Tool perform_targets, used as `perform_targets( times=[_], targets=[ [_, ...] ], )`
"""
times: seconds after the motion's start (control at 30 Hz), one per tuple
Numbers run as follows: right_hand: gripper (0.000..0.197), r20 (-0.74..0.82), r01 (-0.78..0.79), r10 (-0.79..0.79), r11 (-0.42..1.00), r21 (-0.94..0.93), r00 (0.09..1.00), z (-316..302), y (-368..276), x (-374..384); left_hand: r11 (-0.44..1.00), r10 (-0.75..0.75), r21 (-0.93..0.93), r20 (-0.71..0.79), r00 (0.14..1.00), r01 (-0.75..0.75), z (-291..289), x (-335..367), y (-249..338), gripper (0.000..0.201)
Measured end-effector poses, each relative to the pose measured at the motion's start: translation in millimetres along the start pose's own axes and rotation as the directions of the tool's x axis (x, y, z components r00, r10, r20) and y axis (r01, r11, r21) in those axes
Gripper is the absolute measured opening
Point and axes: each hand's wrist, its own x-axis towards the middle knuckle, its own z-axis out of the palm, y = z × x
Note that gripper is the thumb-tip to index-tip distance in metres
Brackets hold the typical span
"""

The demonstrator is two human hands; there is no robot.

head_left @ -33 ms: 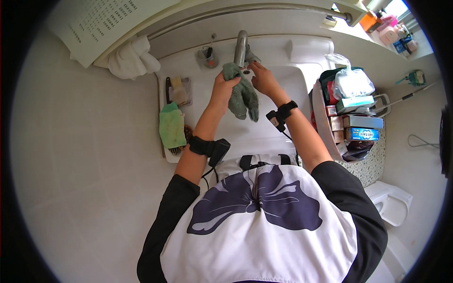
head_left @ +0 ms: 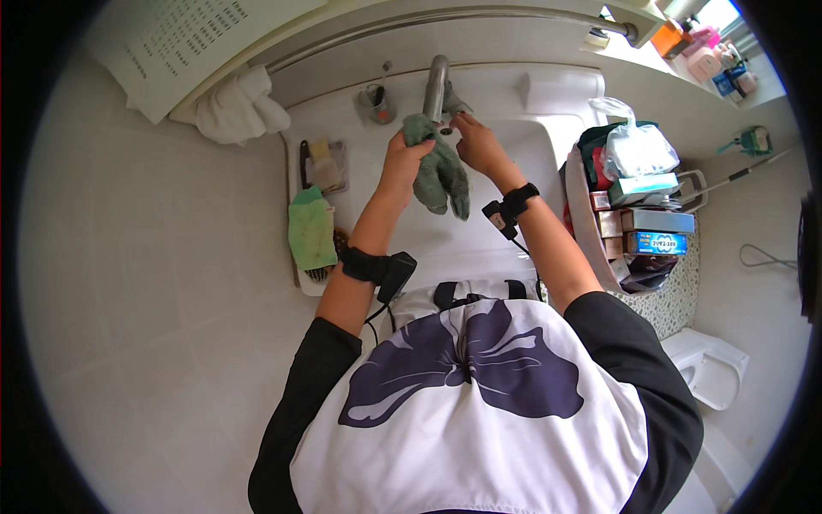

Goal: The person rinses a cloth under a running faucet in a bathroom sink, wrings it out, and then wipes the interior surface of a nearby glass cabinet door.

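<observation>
My left hand (head_left: 401, 158) is closed around a grey-green cloth (head_left: 442, 176), just left of the tap and over the white sink (head_left: 514, 223). Two rumpled ends of the cloth hang down toward the basin. On the tap's other side, my right hand (head_left: 482, 147) has its fingers pinched at a grey-green piece of cloth (head_left: 457, 97) behind the spout. Whether both pieces join behind the metal tap (head_left: 438, 81) is hidden. The drain hole shows between my hands.
Left on the sink's rim lie a green cloth (head_left: 312, 233), a brush and a soap dish (head_left: 338, 158). A cup (head_left: 377, 104) stands behind. At right is a bin of boxes (head_left: 655, 223) with a plastic bag; a white towel (head_left: 240, 110) hangs at the back left.
</observation>
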Motion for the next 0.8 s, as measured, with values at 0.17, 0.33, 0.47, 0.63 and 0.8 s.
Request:
perform_targets(
  times=[0.17,0.33,0.47,0.63,0.8],
  targets=[
    [0.026,-0.036,0.083,-0.082,0.996,0.019,0.996,-3,24,-19,0.999,0.022,0.033,0.014,1.000,-0.022,0,1,2,0.027],
    [0.029,0.135,-0.113,0.097,0.987,0.117,0.986,-15,11,-11,0.996,0.063,0.066,0.015,0.998,-0.064,-3,-2,-2,0.029],
    [0.033,0.187,-0.247,0.215,0.954,0.172,0.959,-24,-3,-6,0.984,0.066,0.162,0.018,0.998,-0.068,-6,-8,-12,0.024],
    [0.035,0.299,-0.281,0.083,0.637,0.718,0.951,-29,-49,-11,0.973,0.120,0.185,0.102,0.987,-0.138,-26,1,-52,0.023],
    [0.029,0.335,-0.258,0.131,0.893,0.369,0.933,-37,-61,-13,0.924,0.254,0.277,0.071,0.964,-0.264,-27,2,-63,0.026]
  ],
)
